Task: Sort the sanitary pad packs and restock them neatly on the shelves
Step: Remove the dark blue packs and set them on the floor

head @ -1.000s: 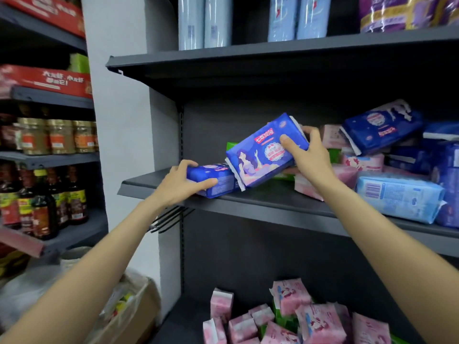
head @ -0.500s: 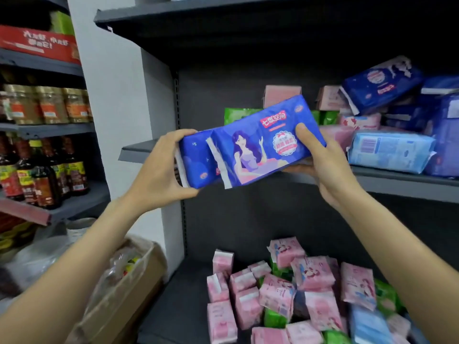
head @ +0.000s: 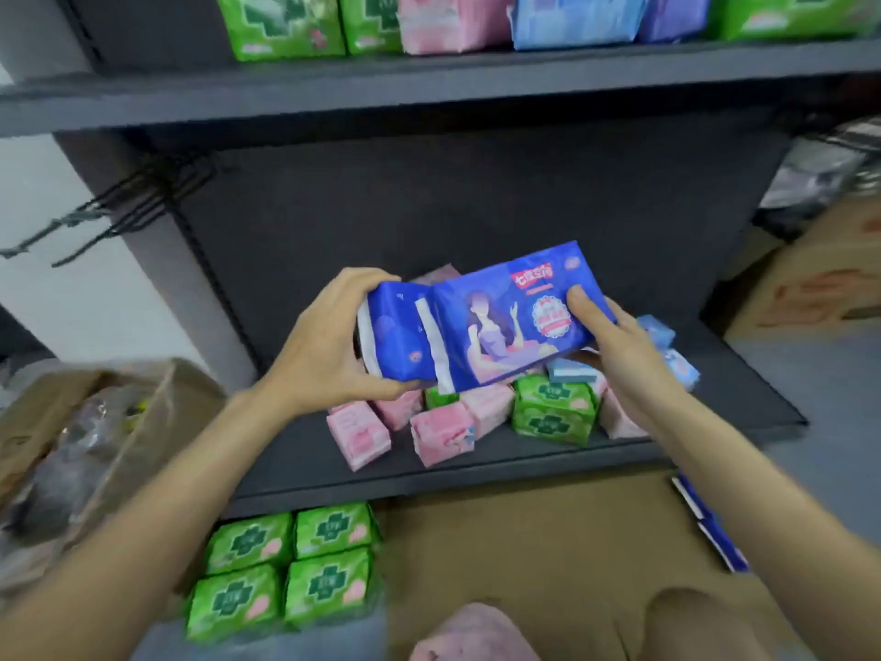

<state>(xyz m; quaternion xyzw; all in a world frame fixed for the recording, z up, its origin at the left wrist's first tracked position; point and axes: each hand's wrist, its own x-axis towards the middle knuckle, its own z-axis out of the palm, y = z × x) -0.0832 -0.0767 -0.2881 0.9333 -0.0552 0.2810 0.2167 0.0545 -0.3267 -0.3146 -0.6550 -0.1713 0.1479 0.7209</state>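
Note:
I hold two blue sanitary pad packs side by side above the middle shelf (head: 476,474). My left hand (head: 329,345) grips the smaller plain blue pack (head: 395,336) at its left end. My right hand (head: 615,345) grips the larger blue pack (head: 500,326), printed with a woman, at its right end. Under them lies a jumbled heap of pink packs (head: 441,434), a green pack (head: 553,412) and light blue packs (head: 572,369). Several green packs (head: 286,565) stand in neat rows on the bottom level.
The upper shelf (head: 429,83) carries green, pink and blue packs along its front. Wire hooks (head: 119,207) stick out at the left. An open cardboard box (head: 86,436) with plastic sits at the left, another box (head: 820,288) at the right. Brown cardboard (head: 548,555) lies below.
My view has dropped from the higher shelf to the lower ones. Both hands have carried the two blue packs down and now hold them over the heap of mixed packs.

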